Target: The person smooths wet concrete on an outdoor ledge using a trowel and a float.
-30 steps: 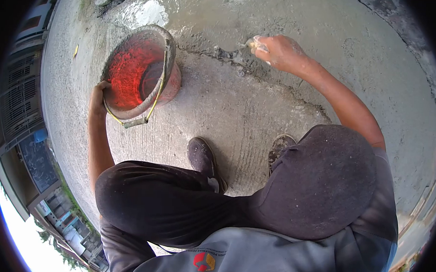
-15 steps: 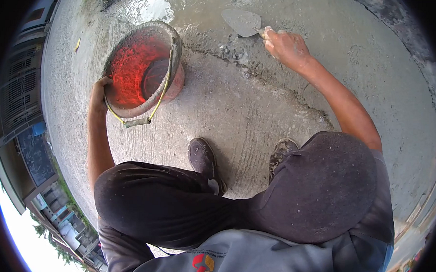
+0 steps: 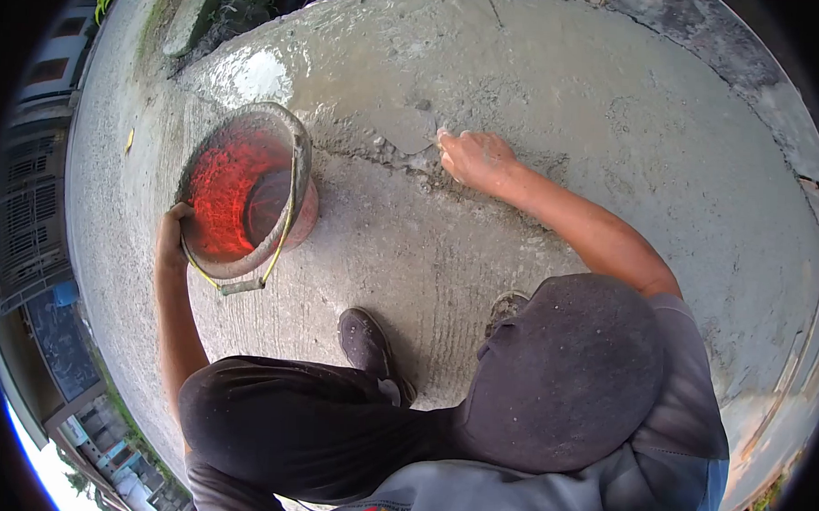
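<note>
My left hand (image 3: 174,231) grips the near-left rim of a red bucket (image 3: 220,192), which is tilted with its mouth toward me. Its inside is smeared with grey, and the yellow wire handle (image 3: 278,250) hangs down over the front. My right hand (image 3: 476,160) is closed around the handle of a trowel, mostly hidden by the fingers. The trowel's blade (image 3: 406,130) lies flat on wet grey concrete (image 3: 563,89), along its rough edge, pointing left toward the bucket.
Dry ribbed concrete (image 3: 374,227) lies between my shoes (image 3: 366,340) and the wet patch. A puddle (image 3: 257,77) shines beyond the bucket. At the far left stands a kerb block (image 3: 196,13) near plants. Buildings line the left edge.
My right hand has moved the trowel left and nearer the concrete's rough edge. The view has tilted up, so the bucket, still in my left hand, appears lower.
</note>
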Demonstrator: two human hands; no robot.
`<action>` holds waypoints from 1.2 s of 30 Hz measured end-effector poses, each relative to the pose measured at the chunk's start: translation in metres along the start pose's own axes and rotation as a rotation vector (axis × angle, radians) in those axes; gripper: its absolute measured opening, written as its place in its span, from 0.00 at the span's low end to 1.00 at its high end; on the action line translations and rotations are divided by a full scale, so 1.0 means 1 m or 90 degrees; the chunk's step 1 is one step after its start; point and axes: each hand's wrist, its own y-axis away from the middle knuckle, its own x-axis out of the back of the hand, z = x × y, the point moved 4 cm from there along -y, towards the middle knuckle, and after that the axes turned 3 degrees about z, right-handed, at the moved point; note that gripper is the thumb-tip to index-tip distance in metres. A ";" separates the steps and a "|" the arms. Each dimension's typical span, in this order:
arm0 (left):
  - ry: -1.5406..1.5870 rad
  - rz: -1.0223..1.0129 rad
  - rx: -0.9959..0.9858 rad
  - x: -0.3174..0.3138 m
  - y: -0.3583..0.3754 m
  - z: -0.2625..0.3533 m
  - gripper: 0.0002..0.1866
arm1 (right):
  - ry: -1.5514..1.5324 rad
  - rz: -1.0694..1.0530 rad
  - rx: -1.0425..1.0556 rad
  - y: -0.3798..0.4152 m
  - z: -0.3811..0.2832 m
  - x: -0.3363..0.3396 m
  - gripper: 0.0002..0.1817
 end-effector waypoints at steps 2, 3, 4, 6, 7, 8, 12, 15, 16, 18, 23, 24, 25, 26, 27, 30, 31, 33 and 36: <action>0.013 -0.002 -0.009 -0.013 0.014 0.004 0.05 | 0.022 0.050 -0.013 -0.005 0.015 0.006 0.13; 0.002 -0.008 -0.024 -0.008 0.013 0.004 0.05 | 0.030 0.075 -0.011 -0.013 0.020 0.004 0.13; -0.016 0.007 -0.029 -0.006 0.014 0.005 0.04 | 0.032 0.099 -0.021 -0.022 0.029 0.006 0.13; -0.033 0.020 -0.035 -0.003 0.012 0.007 0.04 | 0.030 0.144 -0.045 -0.037 0.049 0.011 0.12; -0.031 0.018 -0.032 0.001 0.009 0.005 0.04 | 0.029 0.162 -0.071 -0.040 0.058 0.017 0.13; -0.030 0.014 -0.027 0.004 0.007 0.001 0.04 | 0.028 0.179 -0.100 -0.040 0.067 0.023 0.13; -0.004 -0.042 -0.035 0.008 0.003 -0.008 0.03 | 0.019 0.178 -0.214 0.009 0.103 0.045 0.14; 0.046 -0.068 -0.022 0.013 -0.008 -0.019 0.05 | 0.011 0.190 -0.317 0.067 0.146 0.064 0.16; 0.035 -0.077 -0.027 0.018 -0.012 -0.021 0.05 | 0.014 0.200 -0.372 0.085 0.162 0.073 0.16; 0.046 -0.081 -0.034 0.021 -0.015 -0.025 0.05 | 0.013 0.227 -0.467 0.119 0.201 0.094 0.17; 0.054 -0.139 -0.030 0.009 -0.013 -0.018 0.05 | 0.024 0.358 -0.671 0.228 0.301 0.112 0.17; 0.049 -0.156 -0.036 0.003 -0.010 -0.015 0.04 | 0.038 0.365 -0.732 0.242 0.298 0.118 0.16; 0.043 -0.162 -0.041 0.004 -0.004 -0.011 0.04 | 0.040 0.371 -0.740 0.258 0.290 0.121 0.15; 0.038 -0.178 -0.043 0.000 -0.003 -0.009 0.04 | 0.070 0.402 -0.713 0.267 0.293 0.112 0.15; 0.030 -0.169 -0.037 -0.014 0.020 0.011 0.05 | 0.082 0.352 -0.723 0.270 0.285 0.101 0.17; 0.006 -0.082 -0.061 -0.017 0.031 0.017 0.06 | 0.018 0.339 -0.503 0.235 0.224 0.090 0.19; 0.018 -0.056 -0.073 -0.023 0.034 0.019 0.08 | -0.049 0.315 -0.449 0.212 0.179 0.099 0.20; 0.031 -0.028 -0.049 -0.025 0.030 0.020 0.08 | -0.114 0.255 -0.323 0.166 0.097 0.122 0.21; -0.025 -0.011 -0.093 -0.033 0.050 0.027 0.07 | -0.090 0.094 -0.128 0.105 -0.026 0.154 0.18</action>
